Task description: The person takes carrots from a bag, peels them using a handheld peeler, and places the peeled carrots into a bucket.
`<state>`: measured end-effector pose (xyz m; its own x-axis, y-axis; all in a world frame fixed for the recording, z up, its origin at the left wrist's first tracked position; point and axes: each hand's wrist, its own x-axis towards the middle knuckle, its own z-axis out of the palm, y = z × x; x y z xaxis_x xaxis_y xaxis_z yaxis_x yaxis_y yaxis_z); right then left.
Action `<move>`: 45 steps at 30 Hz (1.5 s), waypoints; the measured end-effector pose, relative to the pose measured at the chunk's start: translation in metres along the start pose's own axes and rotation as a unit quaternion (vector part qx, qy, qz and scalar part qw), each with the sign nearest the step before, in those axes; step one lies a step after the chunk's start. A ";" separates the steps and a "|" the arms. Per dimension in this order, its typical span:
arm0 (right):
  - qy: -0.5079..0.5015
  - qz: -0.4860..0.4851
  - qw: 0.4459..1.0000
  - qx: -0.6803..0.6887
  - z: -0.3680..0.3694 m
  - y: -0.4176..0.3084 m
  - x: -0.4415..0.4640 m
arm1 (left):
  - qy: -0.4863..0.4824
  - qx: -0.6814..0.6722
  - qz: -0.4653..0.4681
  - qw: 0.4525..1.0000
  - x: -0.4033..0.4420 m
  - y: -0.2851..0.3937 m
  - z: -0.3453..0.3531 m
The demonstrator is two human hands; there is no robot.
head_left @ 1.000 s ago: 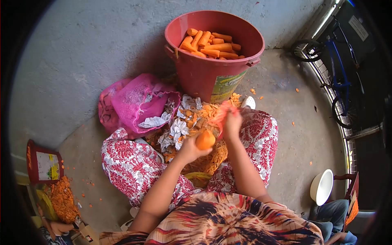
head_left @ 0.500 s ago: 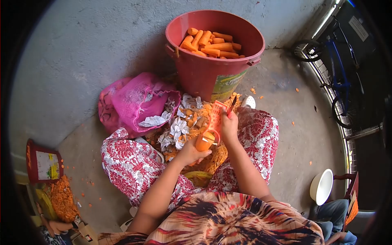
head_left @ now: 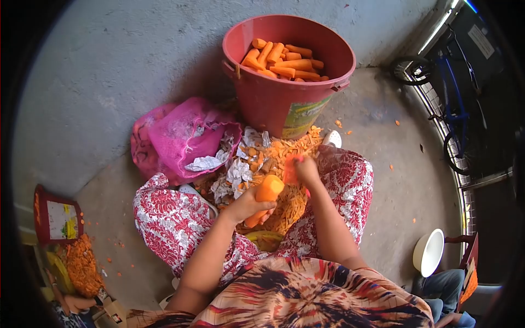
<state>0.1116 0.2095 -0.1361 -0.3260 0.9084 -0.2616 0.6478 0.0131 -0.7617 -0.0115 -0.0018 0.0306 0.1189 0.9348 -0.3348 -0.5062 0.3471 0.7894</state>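
My left hand (head_left: 245,206) is wrapped round a peeled carrot (head_left: 269,189), its blunt end pointing up and away from me. In my right hand (head_left: 308,171) is an orange-red peeler (head_left: 291,168), smeared by motion and held just right of the carrot, apart from it. A knife blade seen earlier in that hand cannot be made out now. Below both hands lies a heap of carrot peelings (head_left: 289,210) between my legs. Crumpled paper (head_left: 239,171) is mixed in at the heap's left side.
A large red bucket (head_left: 290,98) holding peeled carrots (head_left: 295,64) stands by the wall. Left of it slumps a pink mesh sack (head_left: 188,136). A smaller red bucket (head_left: 57,216) and another peelings heap (head_left: 85,268) are far left. A white basin (head_left: 429,253) and bicycle (head_left: 454,104) are right.
The peeler has come away from the carrot's top and turned in my right hand. The carrot has shifted slightly left, showing its end. The dark knife blade has dropped out of sight.
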 end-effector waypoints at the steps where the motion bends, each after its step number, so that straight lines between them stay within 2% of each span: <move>1: -0.142 -0.046 0.974 -0.172 0.001 -0.009 -0.011 | 0.019 0.098 -0.053 0.994 0.003 0.007 0.000; 2: -0.275 -0.090 0.896 -0.336 0.001 -0.028 -0.028 | -0.008 0.295 -0.035 0.955 0.007 0.011 -0.003; 3: -0.312 -0.118 0.886 -0.322 0.000 -0.044 -0.047 | -0.034 0.478 -0.016 0.878 0.013 0.014 -0.007; 4: -0.348 -0.144 0.874 -0.308 0.001 -0.052 -0.063 | -0.058 0.641 0.002 0.765 0.020 0.020 -0.010; 5: -0.383 -0.151 0.860 -0.303 0.007 -0.047 -0.068 | -0.106 0.751 -0.157 0.632 0.025 0.052 0.009; 6: -0.418 -0.157 0.844 -0.297 0.016 -0.038 -0.071 | -0.147 0.743 -0.130 0.640 0.036 0.058 0.001; 7: -0.441 -0.146 0.837 -0.288 0.028 -0.029 -0.074 | -0.159 0.623 -0.134 0.755 0.042 0.077 0.002; 8: -0.461 -0.134 0.832 -0.278 0.044 -0.018 -0.073 | -0.168 0.488 -0.133 0.846 0.049 0.096 0.003; 9: -0.481 -0.121 0.827 -0.265 0.053 -0.013 -0.073 | -0.164 0.361 -0.131 0.909 0.058 0.104 -0.005; 11: -0.463 -0.128 0.833 -0.275 0.052 -0.020 -0.073 | -0.138 0.110 -0.086 0.981 0.067 0.111 -0.010; 12: -0.454 -0.130 0.836 -0.280 0.049 -0.022 -0.072 | -0.169 0.035 -0.079 0.982 0.069 0.112 -0.011; 13: -0.432 -0.224 0.798 -0.357 0.035 -0.039 -0.074 | -0.198 -0.040 -0.073 0.977 0.068 0.112 -0.011; 14: -0.407 -0.209 0.837 -0.302 0.021 -0.053 -0.076 | -0.225 -0.115 -0.066 0.965 0.067 0.112 -0.013; 15: -0.380 -0.193 0.871 -0.245 0.008 -0.064 -0.078 | -0.265 -0.128 -0.061 0.954 0.066 0.106 -0.019; 16: -0.352 -0.175 0.900 -0.186 -0.001 -0.073 -0.078 | -0.248 -0.138 -0.050 0.958 0.063 0.100 -0.022; 19: -0.257 -0.063 0.957 -0.119 -0.014 -0.090 -0.074 | -0.193 -0.158 -0.010 0.968 0.044 0.089 -0.024; 22: -0.030 -0.076 0.997 -0.010 -0.013 -0.086 -0.065 | -0.096 -0.172 -0.020 0.980 0.036 0.066 -0.037; 23: 0.006 -0.039 0.997 0.072 -0.021 -0.097 -0.064 | -0.006 -0.170 -0.029 0.985 0.028 0.068 -0.024; 24: 0.041 -0.001 0.987 0.154 -0.031 -0.108 -0.060 | -0.011 -0.206 -0.056 0.977 0.027 0.063 -0.028; 26: 0.098 -0.010 0.927 0.361 -0.047 -0.116 -0.051 | -0.023 -0.278 -0.113 0.954 0.033 0.044 -0.040; 28: 0.173 -0.041 0.863 0.472 -0.062 -0.149 -0.064 | -0.060 -0.297 -0.136 0.943 0.037 0.032 -0.047; 29: 0.181 -0.085 0.852 0.484 -0.059 -0.150 -0.061 | -0.067 -0.307 -0.145 0.938 0.039 0.030 -0.044; 32: 0.142 -0.120 0.907 0.378 -0.052 -0.161 -0.076 | -0.042 -0.317 -0.163 0.933 0.039 0.024 -0.032; 33: 0.172 -0.164 0.932 0.272 -0.050 -0.165 -0.081 | -0.048 -0.313 -0.163 0.934 0.040 0.022 -0.031; 34: 0.189 -0.171 0.928 0.272 -0.046 -0.173 -0.088 | -0.054 -0.307 -0.163 0.936 0.041 0.022 -0.029; 36: 0.241 -0.220 0.931 0.160 -0.041 -0.163 -0.083 | -0.030 -0.265 -0.174 0.948 0.038 0.024 -0.023; 39: 0.252 -0.187 0.941 0.127 -0.052 -0.165 -0.079 | -0.009 -0.207 -0.178 0.962 0.031 0.024 -0.019; 40: 0.333 -0.247 0.905 0.091 -0.059 -0.153 -0.061 | -0.018 -0.184 -0.183 0.966 0.028 0.025 -0.021; 42: 0.408 -0.170 0.894 0.069 -0.092 -0.139 -0.039 | -0.028 -0.159 -0.181 0.970 0.021 0.029 -0.019; 44: 0.423 -0.113 0.892 0.114 -0.108 -0.121 -0.023 | -0.035 -0.151 -0.176 0.972 0.012 0.037 -0.016; 45: 0.408 -0.126 0.899 0.103 -0.103 -0.116 -0.021 | -0.050 -0.170 -0.151 0.972 0.014 0.030 -0.027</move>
<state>0.1140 0.2322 0.0185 0.2227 0.8928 0.3915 0.4550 0.2600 -0.8517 -0.0481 0.0194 0.0362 0.3802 0.8027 -0.4594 -0.6868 0.5777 0.4411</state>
